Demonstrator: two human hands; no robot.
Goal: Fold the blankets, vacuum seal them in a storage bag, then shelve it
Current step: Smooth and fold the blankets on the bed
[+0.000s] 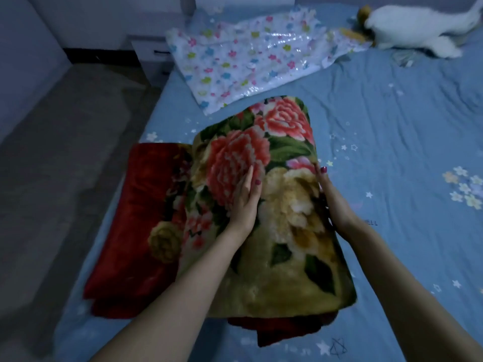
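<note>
A thick floral blanket [277, 163] with pink and cream flowers lies folded on the blue bed [392, 121], partly over a red blanket [130, 231] spread to its left. My left hand [244, 202] lies flat on top of the floral blanket, fingers straight. At the blanket's right edge is my right hand [332, 199]; its thumb points up along the edge and its fingers are hidden behind the fold. A clear storage bag [245, 56] printed with small coloured flowers lies farther back on the bed.
A white cat [418, 24] stands at the bed's far right corner by a brown toy [364, 11]. A white nightstand [151, 56] stands left of the bed. The grey floor [65, 165] runs along the bed's left side.
</note>
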